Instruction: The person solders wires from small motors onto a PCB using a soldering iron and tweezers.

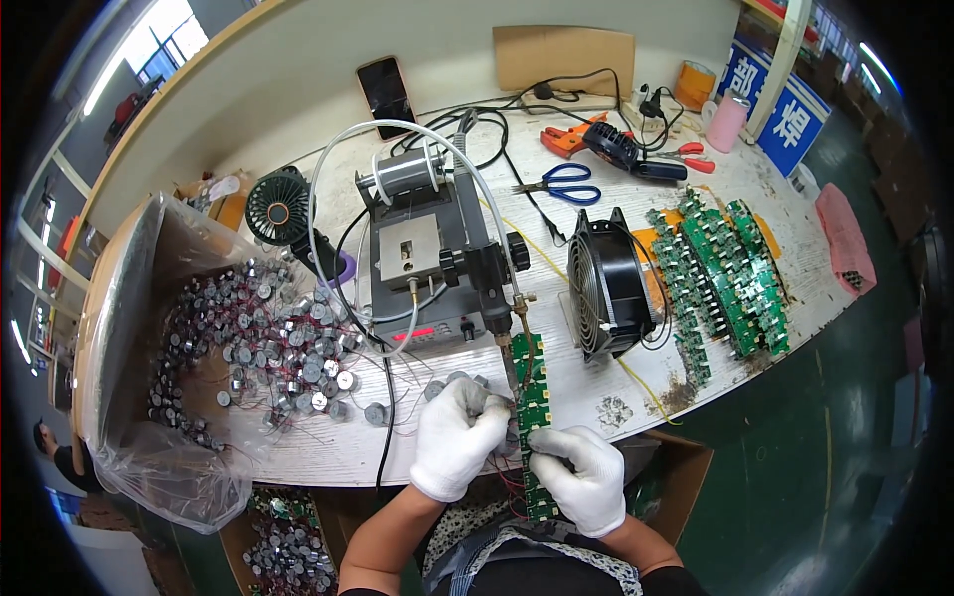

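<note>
At nine o'clock from the board, a box (111, 288) lined with clear plastic opens toward heaped grey parts (313, 372) with red wires. A round fan (277, 209) stands between ten and eleven, a phone (386, 94) and a machine (405, 248) at eleven. The gloved left hand (460, 437) has its fingers bunched by the board's left edge; I cannot tell whether they pinch anything. The green board (537, 397) runs twelve to six between the hands, under the machine's nozzle (514, 363). Blue scissors (571, 189) lie at twelve. The gloved right hand (584, 477), at four, is clamped on the board's right edge. A square fan (611, 288) stands at one, more boards (720, 283) at two.
</note>
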`<action>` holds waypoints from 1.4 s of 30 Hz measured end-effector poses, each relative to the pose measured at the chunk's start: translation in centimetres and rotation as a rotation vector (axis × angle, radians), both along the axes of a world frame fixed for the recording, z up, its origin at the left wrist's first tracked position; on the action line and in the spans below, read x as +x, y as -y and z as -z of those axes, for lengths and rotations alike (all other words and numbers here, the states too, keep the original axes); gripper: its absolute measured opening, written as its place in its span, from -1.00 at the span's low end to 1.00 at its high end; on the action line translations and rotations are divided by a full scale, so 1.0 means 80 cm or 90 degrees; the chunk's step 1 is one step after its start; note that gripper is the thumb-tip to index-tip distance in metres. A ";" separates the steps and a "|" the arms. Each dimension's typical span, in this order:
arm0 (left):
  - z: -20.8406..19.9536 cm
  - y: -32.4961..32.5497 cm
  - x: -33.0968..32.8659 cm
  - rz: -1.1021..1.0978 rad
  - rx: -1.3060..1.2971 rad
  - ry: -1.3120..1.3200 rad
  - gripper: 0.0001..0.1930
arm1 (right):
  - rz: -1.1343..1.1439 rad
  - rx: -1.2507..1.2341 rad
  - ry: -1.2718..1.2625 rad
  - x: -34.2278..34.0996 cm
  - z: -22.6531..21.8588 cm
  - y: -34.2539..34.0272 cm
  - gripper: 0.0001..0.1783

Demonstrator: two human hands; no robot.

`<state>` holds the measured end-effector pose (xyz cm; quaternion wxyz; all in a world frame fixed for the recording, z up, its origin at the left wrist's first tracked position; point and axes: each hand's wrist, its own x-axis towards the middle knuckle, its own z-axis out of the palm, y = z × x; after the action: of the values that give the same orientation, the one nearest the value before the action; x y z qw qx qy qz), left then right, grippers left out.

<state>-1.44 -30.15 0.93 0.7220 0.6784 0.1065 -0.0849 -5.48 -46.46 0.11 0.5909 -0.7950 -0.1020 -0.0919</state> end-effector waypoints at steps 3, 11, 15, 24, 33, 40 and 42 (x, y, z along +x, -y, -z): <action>-0.003 0.000 0.001 0.005 -0.022 0.000 -0.87 | 0.000 0.001 -0.001 0.000 0.000 0.001 -0.73; -0.007 0.000 0.002 0.004 -0.007 0.006 -0.88 | -0.028 -0.014 0.002 0.002 0.003 0.006 -0.74; -0.017 0.003 0.004 -0.003 -0.053 -0.004 -0.90 | -0.016 -0.015 0.034 0.006 -0.003 0.002 -0.74; -0.004 -0.002 0.002 0.002 -0.005 0.026 -0.93 | -0.001 0.012 -0.012 0.002 -0.008 -0.001 -0.76; -0.003 0.001 -0.002 -0.015 0.001 0.001 -0.93 | -0.031 0.005 -0.033 0.000 0.002 0.005 -0.75; -0.003 -0.002 -0.001 -0.004 -0.008 -0.001 -0.90 | -0.034 0.010 -0.044 -0.001 0.001 0.007 -0.76; 0.002 -0.005 0.000 0.024 0.023 0.009 -0.89 | -0.037 0.011 -0.042 -0.001 0.000 0.007 -0.76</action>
<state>-1.44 -29.72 0.79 0.7086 0.6938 0.0899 -0.0916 -5.59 -47.06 0.09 0.6034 -0.7890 -0.1047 -0.0492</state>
